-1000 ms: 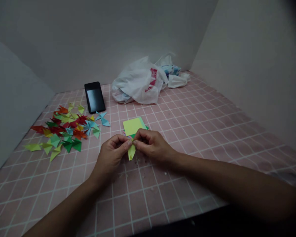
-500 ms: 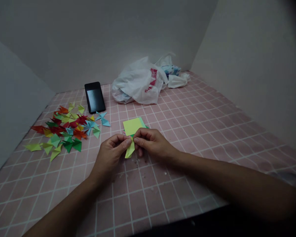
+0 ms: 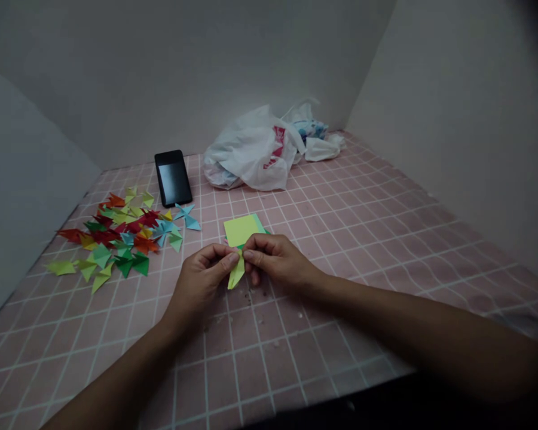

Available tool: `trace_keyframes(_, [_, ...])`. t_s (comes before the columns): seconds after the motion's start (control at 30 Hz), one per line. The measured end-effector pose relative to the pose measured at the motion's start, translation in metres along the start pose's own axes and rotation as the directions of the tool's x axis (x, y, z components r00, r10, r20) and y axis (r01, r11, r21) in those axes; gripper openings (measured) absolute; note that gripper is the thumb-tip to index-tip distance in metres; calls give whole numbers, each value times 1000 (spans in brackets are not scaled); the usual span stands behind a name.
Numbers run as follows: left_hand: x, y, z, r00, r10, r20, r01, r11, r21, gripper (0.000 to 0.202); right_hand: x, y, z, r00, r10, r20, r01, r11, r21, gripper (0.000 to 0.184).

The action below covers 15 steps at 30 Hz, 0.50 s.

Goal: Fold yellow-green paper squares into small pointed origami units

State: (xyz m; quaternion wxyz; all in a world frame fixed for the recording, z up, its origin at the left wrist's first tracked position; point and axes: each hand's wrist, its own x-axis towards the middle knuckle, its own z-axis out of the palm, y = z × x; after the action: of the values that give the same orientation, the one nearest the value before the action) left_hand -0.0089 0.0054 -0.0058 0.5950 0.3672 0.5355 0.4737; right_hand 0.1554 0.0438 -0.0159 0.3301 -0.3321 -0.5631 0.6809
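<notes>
Thumb and forefinger together, the left hand (image 3: 199, 278) holds a folded yellow paper (image 3: 236, 276) by its top, near the square sheets (image 3: 240, 228); the right hand (image 3: 280, 260) pinches it too, fingers apparently hiding its upper folds. From the left lie bright folded pieces (image 3: 105, 237), a black phone (image 3: 174, 179), a white bag (image 3: 248, 146).

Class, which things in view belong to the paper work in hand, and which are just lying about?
Seem to belong:
yellow folded paper, between the left hand and right hand
square papers, stacked just beyond the hands
colourful folded papers, spread to the left

Apparently just lying about:
phone
white plastic bag
</notes>
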Motion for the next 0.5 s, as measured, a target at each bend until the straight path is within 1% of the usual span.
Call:
trace_keyframes(0.23, [-1,2,0,1000,9,13,-9,1000,-3,22,1,1,-1,1000,-5,12,4,1000,21,18])
trace_keyframes(0.37, [-1,3,1,1000,8,5,-8,1000,-13,23,1,0,-1,1000,0,0,0,1000,-7,18])
trace_keyframes(0.5, [1,1,-2,1000,23,7,-23,1000,18,23,0,-1,0,1000,-20,-6,19,999,-49,17])
